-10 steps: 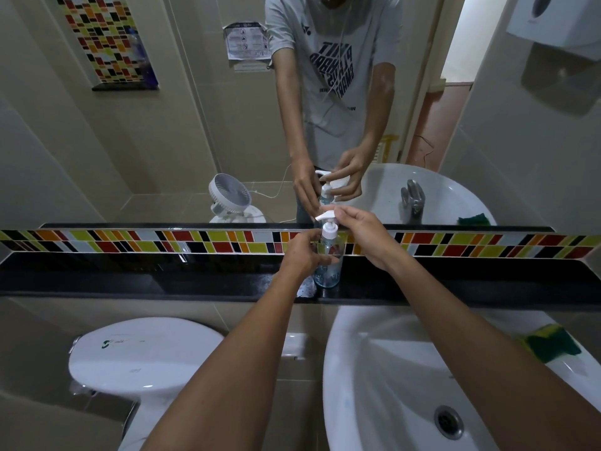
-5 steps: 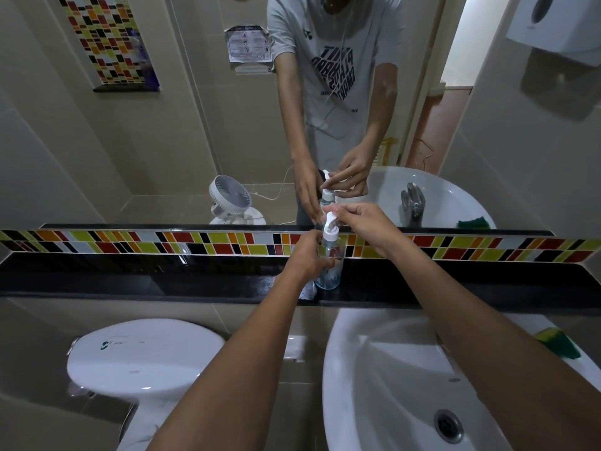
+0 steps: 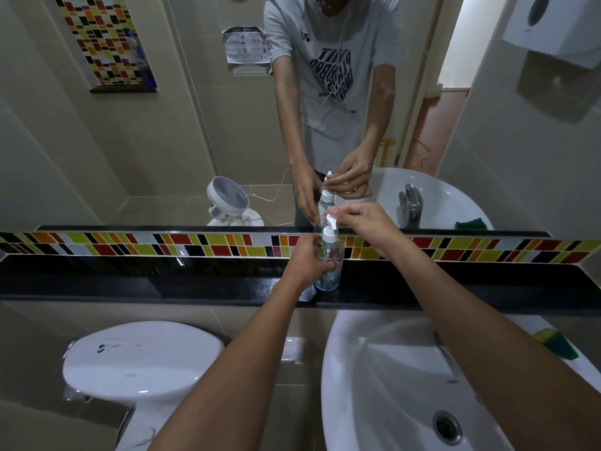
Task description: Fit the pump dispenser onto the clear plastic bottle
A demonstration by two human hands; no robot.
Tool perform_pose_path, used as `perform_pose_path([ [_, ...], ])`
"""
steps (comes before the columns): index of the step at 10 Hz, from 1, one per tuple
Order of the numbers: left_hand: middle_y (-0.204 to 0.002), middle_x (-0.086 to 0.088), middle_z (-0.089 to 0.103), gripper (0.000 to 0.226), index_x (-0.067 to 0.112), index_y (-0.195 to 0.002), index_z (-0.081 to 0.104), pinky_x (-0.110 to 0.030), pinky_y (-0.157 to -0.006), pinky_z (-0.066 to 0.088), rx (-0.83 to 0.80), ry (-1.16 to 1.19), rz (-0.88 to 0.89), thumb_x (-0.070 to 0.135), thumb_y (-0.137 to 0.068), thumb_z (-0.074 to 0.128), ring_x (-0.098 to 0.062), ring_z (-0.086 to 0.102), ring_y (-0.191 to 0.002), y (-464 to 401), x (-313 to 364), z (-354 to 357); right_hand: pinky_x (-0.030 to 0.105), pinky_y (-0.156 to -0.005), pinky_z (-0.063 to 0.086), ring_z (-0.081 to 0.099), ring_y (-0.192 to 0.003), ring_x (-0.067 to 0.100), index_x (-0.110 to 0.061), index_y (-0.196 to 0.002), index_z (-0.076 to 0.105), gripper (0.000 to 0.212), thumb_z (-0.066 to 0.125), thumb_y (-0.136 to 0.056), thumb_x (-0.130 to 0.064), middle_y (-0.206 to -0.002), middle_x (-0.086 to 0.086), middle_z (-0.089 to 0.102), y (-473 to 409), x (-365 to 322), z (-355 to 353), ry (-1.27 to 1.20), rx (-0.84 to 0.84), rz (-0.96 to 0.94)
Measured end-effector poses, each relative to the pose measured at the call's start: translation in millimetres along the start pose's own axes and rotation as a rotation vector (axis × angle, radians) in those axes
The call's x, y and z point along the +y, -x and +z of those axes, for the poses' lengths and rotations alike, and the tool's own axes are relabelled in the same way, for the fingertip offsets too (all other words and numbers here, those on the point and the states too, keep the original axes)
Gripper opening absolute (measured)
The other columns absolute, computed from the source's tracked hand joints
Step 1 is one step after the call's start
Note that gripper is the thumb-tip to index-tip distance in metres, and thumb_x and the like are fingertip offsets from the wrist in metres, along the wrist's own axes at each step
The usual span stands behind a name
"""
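Observation:
A clear plastic bottle (image 3: 332,275) stands upright on the black ledge (image 3: 162,281) under the mirror. My left hand (image 3: 305,258) wraps around the bottle's middle from the left. The white pump dispenser (image 3: 330,231) sits on the bottle's neck, its collar down at the mouth. My right hand (image 3: 364,222) pinches the pump's nozzle head from the right with fingertips. The mirror above repeats both hands and the bottle.
A white washbasin (image 3: 374,385) with a drain lies below the ledge at right, a green-yellow sponge (image 3: 556,343) on its rim. A white toilet (image 3: 140,359) stands at lower left. A coloured tile strip (image 3: 162,244) runs behind the ledge.
My right hand has turned the pump head, so its nozzle has swung round from pointing left to pointing towards me. The bottle and my left hand have stayed in place.

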State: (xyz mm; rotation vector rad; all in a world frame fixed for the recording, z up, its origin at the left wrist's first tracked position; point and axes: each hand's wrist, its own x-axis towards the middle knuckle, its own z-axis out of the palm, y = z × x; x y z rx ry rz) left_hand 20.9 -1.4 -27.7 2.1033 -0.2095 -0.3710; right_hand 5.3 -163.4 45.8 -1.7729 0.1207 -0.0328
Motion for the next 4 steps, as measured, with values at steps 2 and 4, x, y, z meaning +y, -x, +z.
perform_pose_path([
  [2, -0.157, -0.01, 0.03, 0.101, 0.018, -0.168, 0.036, -0.05, -0.131, 0.042, -0.097, -0.09, 0.006, 0.012, -0.083, 0.091, -0.033, 0.039, -0.154, 4.9, -8.4, 0.0, 0.032, -0.097, 0.056, 0.074, -0.106, 0.019, -0.016, -0.1, 0.081, 0.02, 0.076, -0.091, -0.033, -0.103, 0.001, 0.081, -1.7, 1.4, -2.1, 0.034, 0.013, 0.015],
  [4, -0.179, -0.008, 0.013, 0.143, 0.018, -0.179, -0.004, -0.054, -0.136, 0.033, -0.168, -0.304, -0.045, 0.035, -0.078, 0.096, -0.037, 0.025, -0.168, 6.9, -33.9, -9.6, 0.029, -0.094, 0.056, 0.074, -0.107, 0.018, -0.01, -0.114, 0.079, 0.038, 0.07, -0.094, -0.041, -0.107, 0.002, 0.08, 2.8, 0.4, 2.9, 0.088, 0.06, -0.012],
])
